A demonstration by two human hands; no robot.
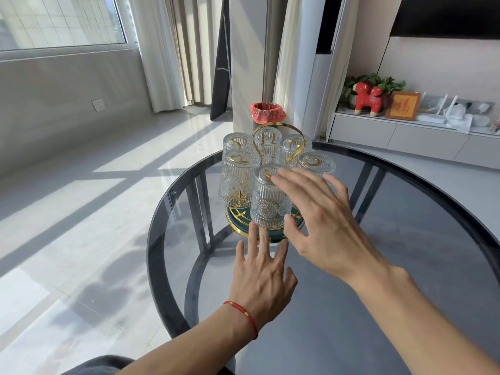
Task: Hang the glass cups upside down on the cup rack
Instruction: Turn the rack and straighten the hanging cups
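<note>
Nearest cup (267,198), beside right fingers (286,182)

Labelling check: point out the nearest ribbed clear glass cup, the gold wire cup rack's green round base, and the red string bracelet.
Nearest ribbed clear glass cup (266,204): head view, on its ribbed side wall.
Gold wire cup rack's green round base (238,221): head view, on its front-left rim.
Red string bracelet (244,312): head view, on the cord across the left wrist.

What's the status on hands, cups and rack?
Left hand open, empty, near rack base. Right hand open, beside nearest ribbed clear glass cup, no grip. Six cups inverted on gold wire rack with green base. Nothing in the way.
</note>
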